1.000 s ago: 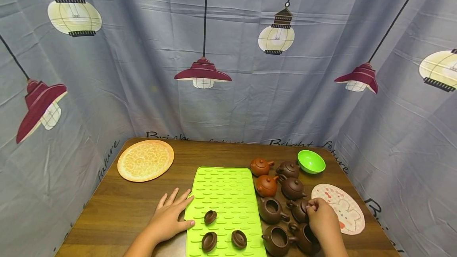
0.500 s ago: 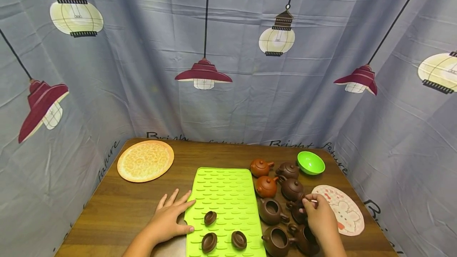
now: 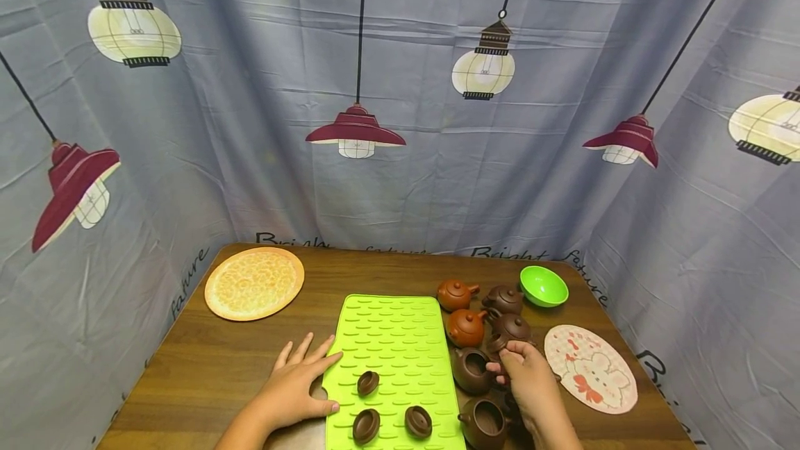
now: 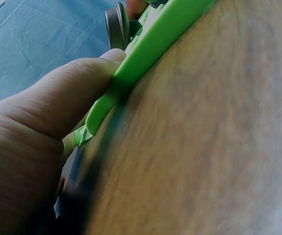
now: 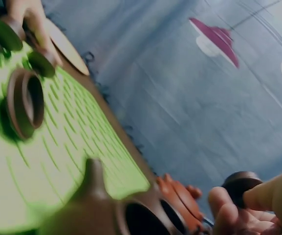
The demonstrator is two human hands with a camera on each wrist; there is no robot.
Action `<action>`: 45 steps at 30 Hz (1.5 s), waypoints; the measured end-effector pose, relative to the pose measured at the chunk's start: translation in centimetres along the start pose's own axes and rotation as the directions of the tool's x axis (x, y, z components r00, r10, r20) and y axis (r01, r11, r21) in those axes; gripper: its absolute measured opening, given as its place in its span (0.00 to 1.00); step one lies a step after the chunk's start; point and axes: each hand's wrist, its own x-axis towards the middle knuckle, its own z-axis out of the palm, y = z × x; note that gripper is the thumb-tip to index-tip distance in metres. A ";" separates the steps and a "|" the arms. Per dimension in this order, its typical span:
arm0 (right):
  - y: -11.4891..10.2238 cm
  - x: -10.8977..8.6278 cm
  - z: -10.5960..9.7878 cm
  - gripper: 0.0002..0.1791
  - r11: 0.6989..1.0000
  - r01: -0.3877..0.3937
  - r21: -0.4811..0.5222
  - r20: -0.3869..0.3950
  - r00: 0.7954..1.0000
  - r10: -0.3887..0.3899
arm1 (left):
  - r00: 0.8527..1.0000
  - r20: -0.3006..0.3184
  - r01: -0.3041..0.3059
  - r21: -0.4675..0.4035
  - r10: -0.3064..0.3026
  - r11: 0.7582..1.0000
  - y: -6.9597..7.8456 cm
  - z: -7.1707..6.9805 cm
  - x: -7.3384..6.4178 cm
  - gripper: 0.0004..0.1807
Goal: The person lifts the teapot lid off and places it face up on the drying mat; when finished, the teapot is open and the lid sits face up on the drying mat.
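My right hand (image 3: 530, 379) pinches a small dark brown teapot lid (image 5: 241, 185) between thumb and fingers, held above the teapots. Below it stand open brown teapots, one a lidless teapot (image 3: 473, 371) and another, nearer, a wide-mouthed teapot (image 3: 485, 423). The forearm covers others. My left hand (image 3: 295, 386) rests with spread fingers on the left edge of a lime-green mat (image 3: 394, 328); its thumb touches the edge in the left wrist view. Three loose lids lie on the mat: a small lid (image 3: 368, 382), a larger lid (image 3: 366, 426) and another lid (image 3: 418, 421).
Behind the open pots are lidded ones: an orange teapot (image 3: 465, 327), a second orange teapot (image 3: 456, 294) and dark brown teapots (image 3: 503, 298). A green bowl (image 3: 544, 286) and rabbit-print placemat (image 3: 592, 369) lie right. A round yellow placemat (image 3: 255, 283) lies far left.
My right hand has lifted the lid off a brown teapot at the right and carried it left, over the neighbouring pots. My left hand stays at the mat's edge.
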 end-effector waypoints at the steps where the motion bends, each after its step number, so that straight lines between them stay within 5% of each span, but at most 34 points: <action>1: 0.0 0.0 0.4 0.18 1.000 0.002 0.021 0.006 1.000 -0.002 | 1.000 0.001 0.000 -0.001 0.000 1.000 0.0 0.0 0.0 0.50; 12: -0.6 -0.5 4.0 0.17 0.973 -0.018 0.230 0.039 0.999 0.009 | 1.000 -0.005 0.003 -0.006 -0.003 1.000 -0.3 0.3 0.1 0.50; 21: -1.1 -1.2 7.5 0.13 0.963 -0.024 0.268 0.118 0.993 -0.008 | 1.000 -0.012 0.002 -0.005 -0.002 1.000 -0.2 0.3 0.0 0.51; 29: -0.8 -2.0 9.9 0.16 0.990 0.017 0.138 0.257 0.965 -0.052 | 1.000 -0.010 -0.003 -0.026 0.003 1.000 -0.2 0.2 0.0 0.51; 35: -0.3 -2.2 11.5 0.14 0.995 0.094 -0.034 0.280 0.956 -0.080 | 1.000 -0.011 -0.009 -0.024 0.008 1.000 -0.1 0.1 0.0 0.51; 45: 0.8 -2.7 13.7 0.11 0.995 0.072 -0.075 0.304 0.952 -0.047 | 0.999 0.034 0.014 -0.006 -0.013 1.000 0.3 -0.3 0.1 0.51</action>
